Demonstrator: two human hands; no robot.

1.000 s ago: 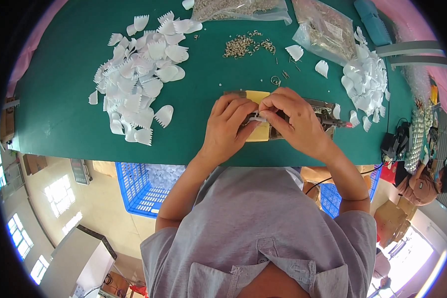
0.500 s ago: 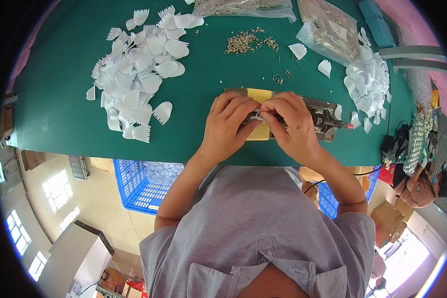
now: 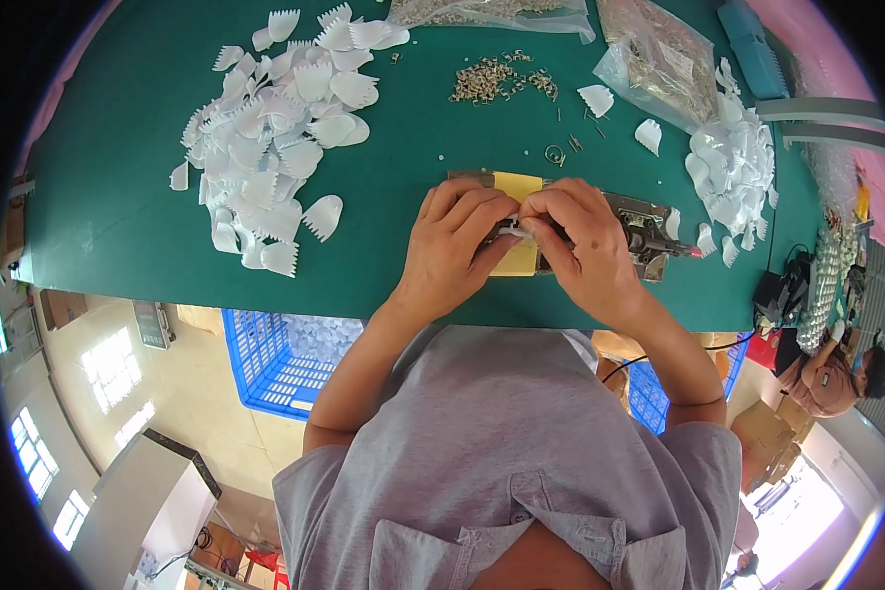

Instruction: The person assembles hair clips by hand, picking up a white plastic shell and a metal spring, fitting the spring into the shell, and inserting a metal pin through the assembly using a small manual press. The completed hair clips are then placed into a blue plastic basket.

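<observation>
Over a metal jig [image 3: 649,218] wrapped with yellow tape [image 3: 517,184], my two hands meet fingertip to fingertip. My left hand [image 3: 450,244] pinches a small white plastic piece [image 3: 507,231], mostly covered by the fingers. From the other side my right hand [image 3: 588,241] has its thumb and forefinger closed on the same piece. A small dark part shows between the fingertips, too little to name. The jig's dark clamp with a red tip [image 3: 694,252] sticks out to the right of my right hand.
White toothed hair-claw halves [image 3: 265,147] lie heaped at left, with another heap [image 3: 733,162] at right. Small metal springs [image 3: 487,81] and clear bags [image 3: 659,59] sit farther back. A blue crate [image 3: 265,364] stands below the table edge. Another person [image 3: 836,369] works at far right.
Both hands stay at the same spot over the jig, with only slight finger movement around the white piece. The whole view has shifted a little.
</observation>
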